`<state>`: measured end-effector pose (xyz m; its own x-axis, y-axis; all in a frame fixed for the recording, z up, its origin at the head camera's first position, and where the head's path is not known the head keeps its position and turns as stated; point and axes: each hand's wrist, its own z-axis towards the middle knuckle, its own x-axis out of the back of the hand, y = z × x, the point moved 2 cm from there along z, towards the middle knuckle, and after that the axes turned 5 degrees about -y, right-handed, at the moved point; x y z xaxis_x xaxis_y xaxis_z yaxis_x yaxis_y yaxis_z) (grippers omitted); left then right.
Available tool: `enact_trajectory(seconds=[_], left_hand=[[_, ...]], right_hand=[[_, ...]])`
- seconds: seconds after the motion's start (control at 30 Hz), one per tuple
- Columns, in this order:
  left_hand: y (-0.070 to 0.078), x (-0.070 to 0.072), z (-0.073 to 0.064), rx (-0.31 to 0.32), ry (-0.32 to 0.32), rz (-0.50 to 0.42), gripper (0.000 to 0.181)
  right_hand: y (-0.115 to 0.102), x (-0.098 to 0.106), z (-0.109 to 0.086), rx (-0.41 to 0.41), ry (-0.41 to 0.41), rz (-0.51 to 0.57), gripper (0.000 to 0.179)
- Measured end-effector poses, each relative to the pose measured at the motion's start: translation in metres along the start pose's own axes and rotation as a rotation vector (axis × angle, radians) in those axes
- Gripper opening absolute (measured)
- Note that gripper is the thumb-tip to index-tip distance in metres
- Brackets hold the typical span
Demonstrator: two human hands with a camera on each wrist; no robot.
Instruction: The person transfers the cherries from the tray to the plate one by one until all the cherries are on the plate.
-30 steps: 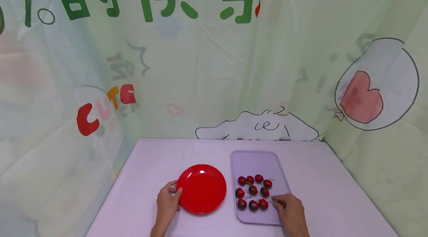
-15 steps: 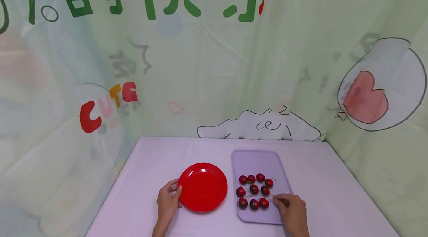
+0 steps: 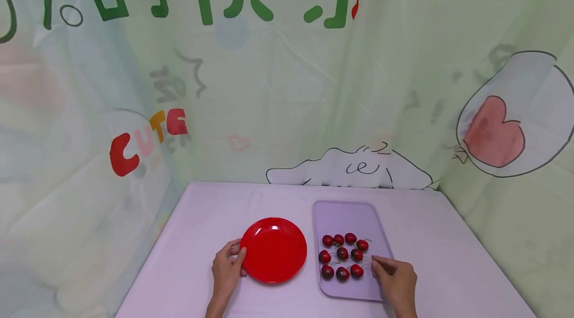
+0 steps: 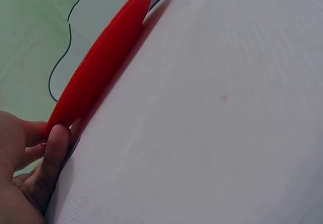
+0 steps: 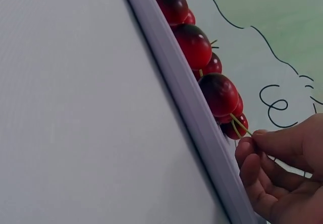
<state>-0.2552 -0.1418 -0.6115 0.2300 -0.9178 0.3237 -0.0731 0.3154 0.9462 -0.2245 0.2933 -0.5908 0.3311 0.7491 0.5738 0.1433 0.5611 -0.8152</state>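
Note:
My left hand (image 3: pixel 226 269) grips the left rim of a round red plate (image 3: pixel 273 250), thumb on top and fingers at the edge. In the left wrist view, the plate (image 4: pixel 98 70) shows edge-on between thumb and fingers of that hand (image 4: pixel 30 166). On the right, a lilac tray (image 3: pixel 345 216) holds several dark red cherries in rough rows. My right hand (image 3: pixel 396 278), over the tray's right edge, pinches a thin green stem (image 5: pixel 241 123) between thumb and forefinger. That stem runs to the front right cherry (image 3: pixel 357 271), which sits at the tray's near side.
The plate and tray stand side by side on a white-covered table (image 3: pixel 448 258), a narrow gap between them. Behind and at both sides hangs a printed curtain (image 3: pixel 291 83). The tray's raised rim (image 5: pixel 176 88) runs beside the cherries.
My right hand has shifted slightly right and away from the front cherry, its fingertips still at the stem. The left hand keeps its hold on the plate. The head view has drifted slightly.

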Motion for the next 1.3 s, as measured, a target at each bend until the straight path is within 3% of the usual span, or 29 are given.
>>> enact_trajectory(seconds=[0.33,0.67,0.97,1.3], left_hand=[[0.004,0.001,-0.002,-0.001,0.001,-0.007,0.038],[-0.001,-0.001,-0.001,-0.008,0.002,-0.001,0.039],[-0.004,-0.001,0.000,-0.021,-0.002,-0.007,0.039],[-0.001,0.000,-0.002,-0.011,-0.013,-0.017,0.041]], right_hand=[[-0.008,0.001,-0.005,-0.228,-0.021,0.279,0.026],[-0.007,0.003,-0.005,-0.340,-0.012,0.455,0.024],[-0.003,0.006,-0.005,-0.387,-0.024,0.609,0.009],[-0.007,0.009,-0.007,-0.390,-0.062,0.673,0.012]])
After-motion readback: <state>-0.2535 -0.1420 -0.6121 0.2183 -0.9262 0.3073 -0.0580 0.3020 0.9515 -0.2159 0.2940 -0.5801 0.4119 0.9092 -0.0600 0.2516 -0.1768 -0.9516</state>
